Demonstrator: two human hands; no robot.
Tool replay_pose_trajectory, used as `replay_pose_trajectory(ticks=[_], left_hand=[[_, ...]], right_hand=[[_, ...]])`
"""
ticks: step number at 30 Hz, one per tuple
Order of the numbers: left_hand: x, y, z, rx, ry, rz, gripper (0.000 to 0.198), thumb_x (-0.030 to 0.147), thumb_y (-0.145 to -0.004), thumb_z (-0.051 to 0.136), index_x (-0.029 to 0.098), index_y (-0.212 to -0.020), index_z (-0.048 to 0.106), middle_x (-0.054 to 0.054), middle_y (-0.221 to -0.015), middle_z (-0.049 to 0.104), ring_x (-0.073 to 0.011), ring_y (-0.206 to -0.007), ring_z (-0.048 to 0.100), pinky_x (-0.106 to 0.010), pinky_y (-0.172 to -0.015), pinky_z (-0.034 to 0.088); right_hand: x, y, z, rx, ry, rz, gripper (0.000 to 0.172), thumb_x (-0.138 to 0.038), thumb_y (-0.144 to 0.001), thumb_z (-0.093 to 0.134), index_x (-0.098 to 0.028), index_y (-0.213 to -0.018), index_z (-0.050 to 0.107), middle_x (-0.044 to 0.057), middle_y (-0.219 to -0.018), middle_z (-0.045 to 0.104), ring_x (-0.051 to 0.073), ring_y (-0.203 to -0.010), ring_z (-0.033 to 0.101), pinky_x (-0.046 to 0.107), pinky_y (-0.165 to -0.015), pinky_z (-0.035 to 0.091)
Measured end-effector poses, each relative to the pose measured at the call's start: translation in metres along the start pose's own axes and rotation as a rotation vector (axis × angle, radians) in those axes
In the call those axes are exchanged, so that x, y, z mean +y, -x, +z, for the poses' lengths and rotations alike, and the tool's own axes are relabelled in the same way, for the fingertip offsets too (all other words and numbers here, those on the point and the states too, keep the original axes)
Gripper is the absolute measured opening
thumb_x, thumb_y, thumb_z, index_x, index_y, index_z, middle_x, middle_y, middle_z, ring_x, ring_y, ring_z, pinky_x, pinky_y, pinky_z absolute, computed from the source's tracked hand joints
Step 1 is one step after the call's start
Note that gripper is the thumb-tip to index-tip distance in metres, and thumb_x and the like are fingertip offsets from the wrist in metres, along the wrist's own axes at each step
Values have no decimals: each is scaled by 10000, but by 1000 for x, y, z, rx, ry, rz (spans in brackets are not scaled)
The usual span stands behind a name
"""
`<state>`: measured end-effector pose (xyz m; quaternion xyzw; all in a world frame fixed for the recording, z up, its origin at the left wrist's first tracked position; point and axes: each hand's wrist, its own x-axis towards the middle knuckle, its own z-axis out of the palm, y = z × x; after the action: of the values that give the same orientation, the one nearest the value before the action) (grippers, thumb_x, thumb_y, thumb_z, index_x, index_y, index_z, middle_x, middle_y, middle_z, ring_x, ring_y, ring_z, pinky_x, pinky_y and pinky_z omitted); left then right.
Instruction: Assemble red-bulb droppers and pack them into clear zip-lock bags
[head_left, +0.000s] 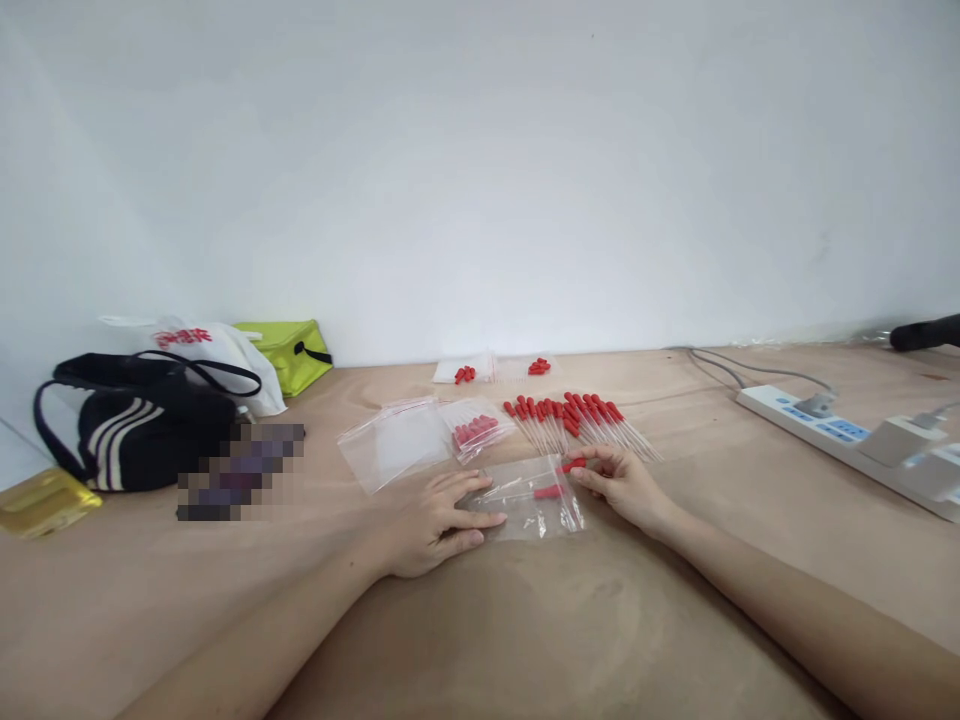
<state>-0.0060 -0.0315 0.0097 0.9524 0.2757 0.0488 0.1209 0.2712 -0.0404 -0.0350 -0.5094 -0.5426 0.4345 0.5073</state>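
A small clear zip bag [534,500] lies on the wooden table [525,620] in front of me, with a red-capped glass dropper [546,492] inside it. My left hand [435,520] lies flat, its fingers pressing on the bag's left edge. My right hand [621,482] pinches another red-capped dropper [574,465] at the bag's right opening. Just behind lies a row of several more red-capped droppers [577,418].
Empty clear bags [390,440] and a bag of red caps [476,430] lie to the left. Small heaps of red caps [538,366] sit by the wall. Bags [142,425] stand at far left, a white power strip [847,440] at right.
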Motion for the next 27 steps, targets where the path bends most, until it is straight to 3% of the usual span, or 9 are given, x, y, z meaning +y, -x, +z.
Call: replay_pose_trajectory(ticks=[7,10,15,22,25,27], left_hand=[[1,-1,-2,5,-10,10,311,342,-876,417,373,-1178,485,-5,-1371,329,-231,-1251,296,-457,-1017,236],[1,-1,-2,0,-28,11,316,344,-878,410,379,-1186,473,1,-1373,326,-223,-1255,290,-453,-1017,236],[1,-1,-1,-9,-43,-4,315,356,-880,402,376,-1186,474,-2,-1376,321,-223,-1256,287,-448,-1017,239],[1,-2,-1,-12,-50,2,319,357,-885,392,383,-1195,461,4,-1379,315,-220,-1258,282,-443,-1021,231],[0,-2,-1,-18,-60,11,316,358,-890,379,382,-1193,464,10,-1386,300,-217,-1262,273,-437,-1026,224],[0,-1,-1,-12,-52,21,323,350,-891,376,379,-1204,452,13,-1385,300,-217,-1260,276,-440,-1027,221]], right_hand=[[0,0,8,-111,75,-45,297,-338,-570,691,-160,-764,552,-6,-680,594,91,-562,517,233,-529,417],[-3,1,8,-185,93,-24,272,-304,-601,669,-158,-786,532,1,-689,608,71,-514,497,218,-498,415],[-7,-3,2,-306,63,22,303,-251,-532,705,-157,-757,524,3,-764,615,35,-456,459,178,-418,388],[-6,-9,10,-193,62,80,336,-342,-492,736,-164,-692,534,-25,-642,570,57,-452,465,150,-332,340],[-5,-8,11,-180,157,32,267,-355,-556,699,-162,-694,576,-16,-632,587,60,-429,456,167,-344,353],[-6,-7,10,-228,269,-64,191,-340,-634,647,-162,-703,632,5,-649,619,86,-495,508,195,-436,412]])
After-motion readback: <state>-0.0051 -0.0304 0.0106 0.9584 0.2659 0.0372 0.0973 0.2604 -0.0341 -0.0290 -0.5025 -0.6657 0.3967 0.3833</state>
